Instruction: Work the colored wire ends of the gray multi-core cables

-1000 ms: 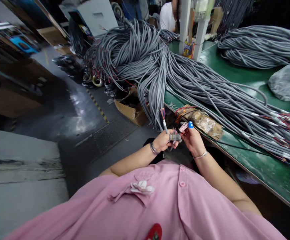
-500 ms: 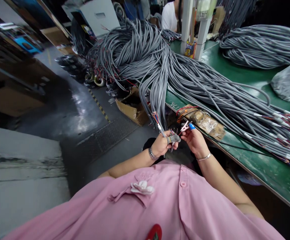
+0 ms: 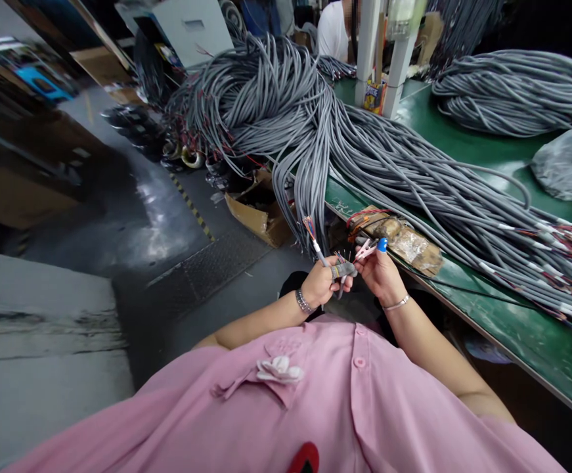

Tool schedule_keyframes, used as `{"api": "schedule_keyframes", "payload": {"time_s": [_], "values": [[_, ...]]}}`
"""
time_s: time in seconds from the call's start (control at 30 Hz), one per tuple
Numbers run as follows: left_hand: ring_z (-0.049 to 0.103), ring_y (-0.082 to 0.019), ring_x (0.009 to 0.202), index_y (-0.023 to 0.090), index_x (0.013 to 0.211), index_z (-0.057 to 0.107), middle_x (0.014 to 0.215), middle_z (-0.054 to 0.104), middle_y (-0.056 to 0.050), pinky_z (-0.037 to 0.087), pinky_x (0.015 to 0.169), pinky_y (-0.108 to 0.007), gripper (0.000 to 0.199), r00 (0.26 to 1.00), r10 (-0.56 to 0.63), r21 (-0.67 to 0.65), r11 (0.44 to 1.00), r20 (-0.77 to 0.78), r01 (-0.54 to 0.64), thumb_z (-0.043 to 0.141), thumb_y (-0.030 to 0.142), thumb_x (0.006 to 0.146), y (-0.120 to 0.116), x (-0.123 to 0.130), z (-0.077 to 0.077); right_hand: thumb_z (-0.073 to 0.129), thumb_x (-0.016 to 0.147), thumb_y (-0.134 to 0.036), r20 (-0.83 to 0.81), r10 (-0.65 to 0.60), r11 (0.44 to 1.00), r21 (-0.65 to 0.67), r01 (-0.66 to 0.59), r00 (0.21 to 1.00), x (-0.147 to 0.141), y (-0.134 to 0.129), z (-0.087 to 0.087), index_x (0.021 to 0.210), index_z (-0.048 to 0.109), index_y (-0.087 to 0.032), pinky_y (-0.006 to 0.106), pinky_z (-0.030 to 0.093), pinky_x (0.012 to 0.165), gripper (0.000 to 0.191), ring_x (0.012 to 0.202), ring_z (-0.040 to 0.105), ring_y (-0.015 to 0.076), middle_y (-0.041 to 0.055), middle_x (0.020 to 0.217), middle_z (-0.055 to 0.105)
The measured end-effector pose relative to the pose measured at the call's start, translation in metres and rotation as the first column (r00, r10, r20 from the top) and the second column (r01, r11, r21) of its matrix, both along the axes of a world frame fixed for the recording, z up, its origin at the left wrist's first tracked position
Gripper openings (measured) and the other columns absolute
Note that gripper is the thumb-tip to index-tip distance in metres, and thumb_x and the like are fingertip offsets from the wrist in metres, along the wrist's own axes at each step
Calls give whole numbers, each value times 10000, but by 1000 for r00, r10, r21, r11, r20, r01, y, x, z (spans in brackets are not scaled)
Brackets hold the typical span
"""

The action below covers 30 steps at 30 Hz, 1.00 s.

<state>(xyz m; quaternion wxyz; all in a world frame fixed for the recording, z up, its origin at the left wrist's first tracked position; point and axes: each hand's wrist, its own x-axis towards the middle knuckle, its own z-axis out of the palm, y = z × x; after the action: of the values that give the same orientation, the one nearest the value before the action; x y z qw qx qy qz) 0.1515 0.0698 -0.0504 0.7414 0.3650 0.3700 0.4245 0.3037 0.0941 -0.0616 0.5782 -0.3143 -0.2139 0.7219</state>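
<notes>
Head view first: what's the largest thing there?

The green table (image 3: 556,358), running from the upper middle of the frame down to the lower right.

And on it?

A great heap of grey cables (image 3: 286,92), sprawled from the upper middle to the right edge, some drooping over the near side. A separate coil (image 3: 512,92) lies at the upper right.

Anything lower down?

A cardboard box (image 3: 252,217), flaps up, just left of the middle, beside the drooping ones.

What about the hands?

Near the centre, almost together. The left hand (image 3: 319,282) has its fingers curled closed round a single cable (image 3: 322,259) that sticks up toward the upper left. The right hand (image 3: 383,279), thumb and finger pinched, grips a small pink clip (image 3: 364,250).

And the littlest bits?

A grey finger cover (image 3: 343,270) on the left, a blue cap (image 3: 382,244) on a right fingertip, then coloured wires (image 3: 308,227) splayed from that cable's end. Whether the clip touches any wire, I can't tell.
</notes>
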Motion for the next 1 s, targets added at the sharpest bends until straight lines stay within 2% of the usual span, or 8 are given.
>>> {"api": "schedule_keyframes", "payload": {"time_s": [0.2,0.43,0.53,0.67,0.87,1.0], "values": [[557,-105,416,107,720,583,537,611,-42,230,342,-165,280,999,-1,-19,1000,-45,0,728,336,651,-1,1,4,719,721,-536,-52,-62,997,-47,60,997,-3,3,-4,816,656,-197,214,500,594,358,653,603,109,3,760,679],[558,-111,405,111,710,584,521,610,-43,177,329,-172,258,997,7,24,1000,-78,-5,699,341,692,-8,-1,10,544,724,-739,-55,107,994,-11,-108,993,5,-6,-2,834,642,-201,261,513,611,558,680,616,134,33,845,681],[567,-108,432,107,734,604,542,620,-43,212,343,-171,237,996,29,64,998,-87,-24,692,325,710,-14,-2,11,587,747,-676,-53,134,991,-1,-134,990,8,-10,4,847,652,-194,257,524,621,497,690,610,131,38,861,680],[572,-108,452,115,757,611,570,633,-42,237,359,-178,235,994,74,96,993,-84,-66,684,335,722,-18,-1,12,694,763,-487,13,42,999,-6,-42,999,7,-13,11,871,668,-187,222,523,598,320,668,591,115,22,806,669],[573,-107,457,123,751,589,591,638,-45,221,360,-176,312,984,161,110,982,-77,-152,704,409,700,-16,5,15,704,740,-525,-8,28,999,-29,-28,1000,5,-11,11,873,672,-178,211,516,574,373,667,587,109,15,780,660],[571,-106,453,125,753,583,589,637,-40,213,357,-174,303,983,170,95,982,-73,-163,705,396,689,-14,10,15,740,726,-478,-48,-7,999,-42,5,999,3,-7,7,825,670,-184,202,511,590,318,662,576,98,-4,749,652]]}}
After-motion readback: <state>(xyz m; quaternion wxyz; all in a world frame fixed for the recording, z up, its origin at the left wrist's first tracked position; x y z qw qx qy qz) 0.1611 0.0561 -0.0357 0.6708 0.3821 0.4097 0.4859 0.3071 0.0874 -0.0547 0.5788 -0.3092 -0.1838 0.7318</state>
